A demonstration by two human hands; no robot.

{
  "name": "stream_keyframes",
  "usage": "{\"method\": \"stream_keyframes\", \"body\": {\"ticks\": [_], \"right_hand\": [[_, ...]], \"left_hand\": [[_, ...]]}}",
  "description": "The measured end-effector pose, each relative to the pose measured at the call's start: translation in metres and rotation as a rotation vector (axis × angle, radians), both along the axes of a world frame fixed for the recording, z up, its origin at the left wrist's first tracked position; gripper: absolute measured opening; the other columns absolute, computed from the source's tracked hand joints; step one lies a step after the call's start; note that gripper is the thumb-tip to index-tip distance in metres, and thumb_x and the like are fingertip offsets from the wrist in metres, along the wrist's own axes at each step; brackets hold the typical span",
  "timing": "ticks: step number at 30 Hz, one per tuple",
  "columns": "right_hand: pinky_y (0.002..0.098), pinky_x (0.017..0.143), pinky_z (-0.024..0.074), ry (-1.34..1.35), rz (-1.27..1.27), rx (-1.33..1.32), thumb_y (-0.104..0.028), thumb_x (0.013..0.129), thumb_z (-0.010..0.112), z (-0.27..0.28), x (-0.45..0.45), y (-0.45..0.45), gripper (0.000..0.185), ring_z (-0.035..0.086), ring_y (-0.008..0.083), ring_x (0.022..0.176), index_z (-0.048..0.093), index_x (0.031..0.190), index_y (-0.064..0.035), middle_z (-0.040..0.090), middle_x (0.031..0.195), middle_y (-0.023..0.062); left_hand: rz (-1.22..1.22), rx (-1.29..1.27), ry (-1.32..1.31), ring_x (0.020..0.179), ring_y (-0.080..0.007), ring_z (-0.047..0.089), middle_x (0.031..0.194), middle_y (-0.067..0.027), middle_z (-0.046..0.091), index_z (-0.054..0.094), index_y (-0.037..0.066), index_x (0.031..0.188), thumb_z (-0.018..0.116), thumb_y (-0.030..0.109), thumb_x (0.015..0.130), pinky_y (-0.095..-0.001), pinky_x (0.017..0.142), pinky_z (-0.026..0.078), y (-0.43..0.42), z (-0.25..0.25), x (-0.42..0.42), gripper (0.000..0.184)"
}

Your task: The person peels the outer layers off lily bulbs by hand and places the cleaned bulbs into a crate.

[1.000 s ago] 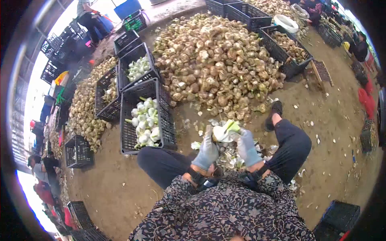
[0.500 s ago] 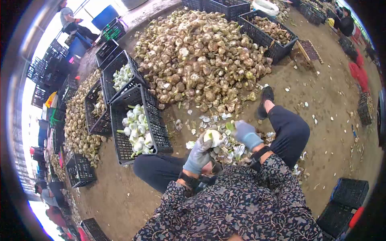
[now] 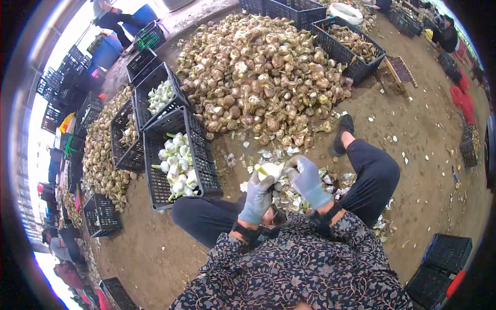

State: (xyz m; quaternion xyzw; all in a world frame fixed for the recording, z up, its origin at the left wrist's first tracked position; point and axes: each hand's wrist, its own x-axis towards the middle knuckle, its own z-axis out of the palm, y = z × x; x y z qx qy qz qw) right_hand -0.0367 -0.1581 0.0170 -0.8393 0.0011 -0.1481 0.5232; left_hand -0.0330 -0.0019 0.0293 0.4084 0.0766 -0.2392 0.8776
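Observation:
My left hand (image 3: 258, 194), in a grey glove, is closed around a peeled white garlic bulb (image 3: 274, 171). The bulb's short green stem points to the left. My right hand (image 3: 306, 178), also gloved, is pressed against the bulb's right side with its fingers pinched there. Whether a strip of skin is between those fingers is hidden. Below both hands, loose garlic skins (image 3: 291, 200) lie on the ground between my legs. To the left, a black crate (image 3: 206, 173) contains several cleaned white garlic bulbs (image 3: 178, 165).
A large heap of unpeeled garlic (image 3: 258, 77) rises in front of me. Behind my crate are another crate of white garlic (image 3: 161, 97) and a crate of trimmings (image 3: 356, 46). A small wooden stool (image 3: 400, 71) stands at right. Other people sit or stand farther off.
My right hand has come left from beside the bulb and now touches it. The green piece it held is no longer visible. The bulb has turned, so its stem shows on the left.

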Motion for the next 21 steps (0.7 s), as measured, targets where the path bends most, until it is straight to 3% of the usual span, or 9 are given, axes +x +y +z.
{"method": "stream_keyframes", "body": {"ticks": [2,6,9,10,12,14,18,20,21], "right_hand": [[0.0372,0.064,0.0468,0.143,-0.129,0.069,-0.015,0.076,0.070,-0.010,0.008,-0.008,0.015,0.061,0.0309,0.073,0.060,0.080,-0.0044,0.061,0.076,0.0149],[0.0373,0.064,0.0473,0.016,-0.124,0.057,-0.013,0.078,0.068,0.001,0.004,-0.007,0.013,0.060,0.0307,0.073,0.058,0.078,-0.0038,0.062,0.078,0.0140],[0.0338,0.065,0.0482,-0.106,0.036,-0.014,-0.006,0.079,0.065,0.031,-0.005,0.003,0.009,0.061,0.0255,0.071,0.058,0.082,-0.0021,0.062,0.079,0.0115],[0.0305,0.065,0.0483,-0.100,0.122,0.005,-0.001,0.079,0.065,0.034,-0.008,0.008,0.009,0.061,0.0206,0.068,0.058,0.084,-0.0001,0.062,0.079,0.0097],[0.0291,0.060,0.0497,0.011,0.207,0.283,-0.002,0.084,0.060,0.002,0.001,0.005,0.005,0.060,0.0184,0.062,0.056,0.087,0.0002,0.062,0.078,0.0086],[0.0282,0.055,0.0500,0.330,-0.061,1.062,-0.003,0.087,0.054,0.005,0.018,-0.009,0.005,0.059,0.0158,0.057,0.053,0.091,-0.0006,0.061,0.077,0.0076],[0.0293,0.056,0.0499,0.335,-0.119,1.017,-0.006,0.088,0.053,0.017,0.020,-0.026,0.006,0.058,0.0152,0.059,0.052,0.092,-0.0026,0.059,0.073,0.0066],[0.0293,0.058,0.0507,0.296,-0.079,0.985,-0.006,0.088,0.053,0.028,0.016,-0.021,0.002,0.059,0.0155,0.061,0.052,0.088,-0.0040,0.059,0.072,0.0060],[0.0295,0.057,0.0508,0.265,-0.064,0.962,-0.006,0.088,0.053,0.025,0.015,-0.019,0.002,0.059,0.0156,0.061,0.052,0.088,-0.0039,0.059,0.072,0.0059]], "left_hand": [[0.022,-0.005,0.020,0.066,-0.0121,0.059,0.092,-0.0064,0.061,0.043,0.004,0.127,0.064,0.012,0.084,-0.0211,0.053,0.047,0.000,0.000,-0.001,0.048],[-0.181,0.012,-0.006,0.069,-0.0133,0.060,0.094,-0.0071,0.061,0.042,0.006,0.129,0.067,0.017,0.083,-0.0218,0.052,0.046,0.003,-0.009,-0.002,0.053],[-0.054,0.071,-0.165,0.073,-0.0134,0.060,0.098,-0.0071,0.060,0.040,0.012,0.132,0.056,0.036,0.092,-0.0227,0.054,0.046,-0.003,-0.017,-0.003,0.050],[0.110,-0.022,0.109,0.068,-0.0123,0.057,0.097,-0.0074,0.060,0.041,0.010,0.131,0.046,0.044,0.095,-0.0222,0.052,0.044,-0.016,-0.005,0.000,0.050],[-0.060,-0.010,-0.044,0.089,-0.0199,0.062,0.114,-0.0088,0.058,0.042,0.011,0.133,0.040,0.040,0.098,-0.0297,0.068,0.053,0.001,-0.046,0.007,0.045],[-0.142,-0.052,-0.090,0.088,-0.0198,0.062,0.113,-0.0084,0.059,0.041,0.009,0.135,0.038,0.042,0.098,-0.0312,0.070,0.054,0.001,-0.032,0.009,0.049],[-0.072,0.090,-0.195,0.087,-0.0170,0.062,0.114,-0.0112,0.058,0.037,0.005,0.138,0.042,0.038,0.098,-0.0285,0.073,0.051,-0.011,-0.021,0.002,0.052],[-0.148,0.160,-0.009,0.088,-0.0165,0.062,0.115,-0.0078,0.058,0.039,0.007,0.138,0.044,0.039,0.098,-0.0285,0.076,0.050,-0.007,-0.035,0.006,0.051],[-0.220,0.000,0.025,0.090,-0.0164,0.062,0.116,-0.0058,0.058,0.038,0.011,0.138,0.044,0.039,0.097,-0.0301,0.076,0.052,-0.003,-0.042,0.008,0.050]]}}
